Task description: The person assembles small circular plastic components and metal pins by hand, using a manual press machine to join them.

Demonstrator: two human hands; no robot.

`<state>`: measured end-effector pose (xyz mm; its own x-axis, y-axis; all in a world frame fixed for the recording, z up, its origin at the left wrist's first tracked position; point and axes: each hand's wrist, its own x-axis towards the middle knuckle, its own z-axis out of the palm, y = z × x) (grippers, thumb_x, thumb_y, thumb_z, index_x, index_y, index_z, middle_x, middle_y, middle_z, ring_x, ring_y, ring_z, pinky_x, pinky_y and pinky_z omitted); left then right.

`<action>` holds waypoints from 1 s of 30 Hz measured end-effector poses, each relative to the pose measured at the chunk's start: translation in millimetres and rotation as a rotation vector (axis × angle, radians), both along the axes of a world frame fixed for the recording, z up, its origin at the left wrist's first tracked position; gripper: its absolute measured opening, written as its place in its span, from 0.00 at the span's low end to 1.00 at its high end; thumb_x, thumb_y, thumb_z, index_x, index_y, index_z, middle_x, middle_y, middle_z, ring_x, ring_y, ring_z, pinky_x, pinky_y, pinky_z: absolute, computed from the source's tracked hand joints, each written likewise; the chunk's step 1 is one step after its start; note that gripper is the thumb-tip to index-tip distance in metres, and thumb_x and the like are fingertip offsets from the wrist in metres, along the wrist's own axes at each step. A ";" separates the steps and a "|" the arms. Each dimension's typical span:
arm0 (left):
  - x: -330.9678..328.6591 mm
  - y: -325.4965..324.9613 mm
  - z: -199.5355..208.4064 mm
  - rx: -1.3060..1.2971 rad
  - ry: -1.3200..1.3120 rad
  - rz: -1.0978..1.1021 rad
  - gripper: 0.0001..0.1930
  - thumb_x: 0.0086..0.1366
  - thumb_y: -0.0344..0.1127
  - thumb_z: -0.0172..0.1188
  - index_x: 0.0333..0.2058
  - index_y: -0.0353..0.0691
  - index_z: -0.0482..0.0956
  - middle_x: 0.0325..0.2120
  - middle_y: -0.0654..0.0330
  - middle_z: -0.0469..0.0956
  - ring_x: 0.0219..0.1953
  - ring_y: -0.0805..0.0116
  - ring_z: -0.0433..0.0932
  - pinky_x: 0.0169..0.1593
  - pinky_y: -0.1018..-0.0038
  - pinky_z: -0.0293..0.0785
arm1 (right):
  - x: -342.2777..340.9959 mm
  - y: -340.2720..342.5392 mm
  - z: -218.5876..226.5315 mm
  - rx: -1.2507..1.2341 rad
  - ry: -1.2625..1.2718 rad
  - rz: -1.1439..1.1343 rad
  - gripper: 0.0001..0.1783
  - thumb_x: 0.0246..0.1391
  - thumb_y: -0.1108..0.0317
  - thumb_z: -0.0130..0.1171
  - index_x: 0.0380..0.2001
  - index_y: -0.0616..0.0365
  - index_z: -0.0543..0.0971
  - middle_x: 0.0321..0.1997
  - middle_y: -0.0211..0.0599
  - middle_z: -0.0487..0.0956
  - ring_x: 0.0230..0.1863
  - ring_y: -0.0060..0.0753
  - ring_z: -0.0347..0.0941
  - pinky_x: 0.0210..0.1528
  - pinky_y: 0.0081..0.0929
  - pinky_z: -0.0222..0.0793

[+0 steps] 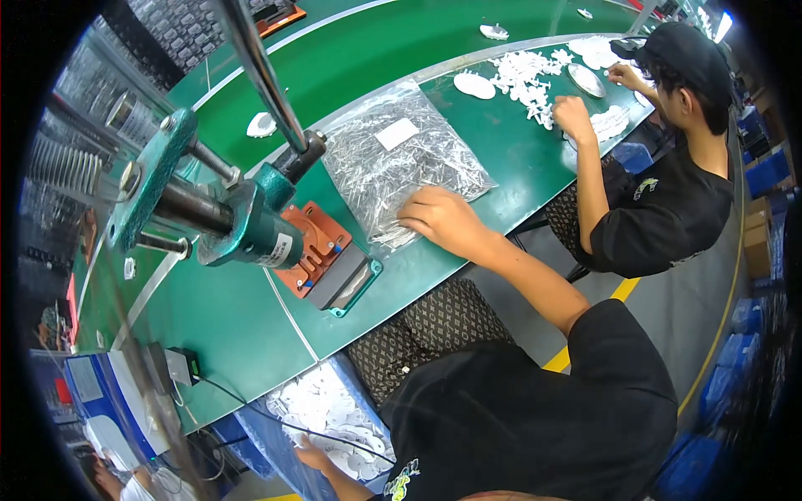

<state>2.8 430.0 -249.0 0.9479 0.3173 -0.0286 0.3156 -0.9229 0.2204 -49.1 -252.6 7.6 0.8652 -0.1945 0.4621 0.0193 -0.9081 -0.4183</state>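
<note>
My right hand [443, 219] rests at the near end of a clear plastic bag [399, 150] full of thin silvery metal pins. Its fingers are curled down onto loose pins [393, 232] at the bag's near end; the fingertips are hidden. Low in the view, my left hand [314, 456] is at a blue-lined bin [251, 417] of flat, round white plastic parts [322, 409]. Most of its fingers are too small and covered to show what they grip. Left of the bag stands a green press [242, 217] over an orange-red fixture [316, 246] with a dark block in front.
A co-worker [668, 184] in a black cap sits to the right, hands over white parts [530, 79] on the green table [234, 326]. A green conveyor [368, 50] runs behind. A black cable [251, 402] crosses the bin from a small box [180, 366].
</note>
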 end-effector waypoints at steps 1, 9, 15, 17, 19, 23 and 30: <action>-0.5 0.4 3.5 -0.082 -0.059 0.031 0.28 0.61 0.50 0.64 0.44 0.24 0.77 0.40 0.36 0.78 0.42 0.39 0.78 0.46 0.54 0.74 | -3.3 0.2 -1.0 0.043 -0.050 -0.012 0.07 0.48 0.67 0.64 0.30 0.58 0.82 0.33 0.35 0.79 0.40 0.40 0.75 0.45 0.36 0.70; -3.5 -36.0 134.2 -0.603 -0.188 0.148 0.21 0.59 0.43 0.69 0.40 0.27 0.80 0.31 0.52 0.82 0.30 0.68 0.80 0.26 0.71 0.75 | -21.5 18.3 1.8 1.124 -0.241 -0.052 0.08 0.60 0.70 0.59 0.37 0.65 0.80 0.42 0.44 0.83 0.41 0.29 0.80 0.41 0.26 0.75; -14.7 -251.9 302.2 -0.821 -0.109 -0.248 0.16 0.60 0.33 0.67 0.41 0.29 0.75 0.32 0.58 0.79 0.29 0.74 0.78 0.28 0.79 0.76 | -28.6 25.4 11.4 1.539 -0.205 -0.003 0.09 0.62 0.71 0.56 0.42 0.65 0.75 0.41 0.51 0.82 0.38 0.32 0.81 0.39 0.26 0.75; -14.6 -320.8 313.3 -1.013 0.107 -0.413 0.17 0.57 0.30 0.70 0.40 0.32 0.72 0.33 0.59 0.76 0.33 0.73 0.77 0.32 0.78 0.75 | -33.5 27.6 7.6 1.552 -0.225 0.000 0.09 0.62 0.71 0.56 0.43 0.65 0.75 0.40 0.50 0.82 0.37 0.32 0.80 0.39 0.26 0.75; -11.6 -378.8 294.0 -0.853 0.013 -0.784 0.19 0.54 0.28 0.73 0.37 0.35 0.70 0.33 0.59 0.74 0.36 0.70 0.76 0.41 0.76 0.71 | -35.7 33.9 3.4 1.510 -0.234 0.007 0.09 0.62 0.73 0.56 0.42 0.66 0.74 0.40 0.50 0.82 0.36 0.31 0.80 0.39 0.25 0.75; -5.6 -481.0 283.2 -1.363 0.412 -0.774 0.26 0.55 0.24 0.70 0.44 0.38 0.59 0.32 0.55 0.78 0.29 0.73 0.79 0.30 0.81 0.74 | -43.9 65.9 14.0 1.364 -0.293 -0.090 0.08 0.58 0.79 0.58 0.41 0.68 0.74 0.41 0.48 0.82 0.43 0.31 0.80 0.47 0.24 0.75; -6.8 -513.6 277.5 -1.276 0.446 -0.770 0.26 0.56 0.27 0.69 0.47 0.35 0.61 0.28 0.54 0.80 0.23 0.74 0.79 0.23 0.80 0.72 | -46.4 59.2 -12.6 0.453 -0.531 -0.141 0.06 0.53 0.84 0.60 0.33 0.65 0.74 0.41 0.49 0.83 0.46 0.37 0.80 0.49 0.31 0.76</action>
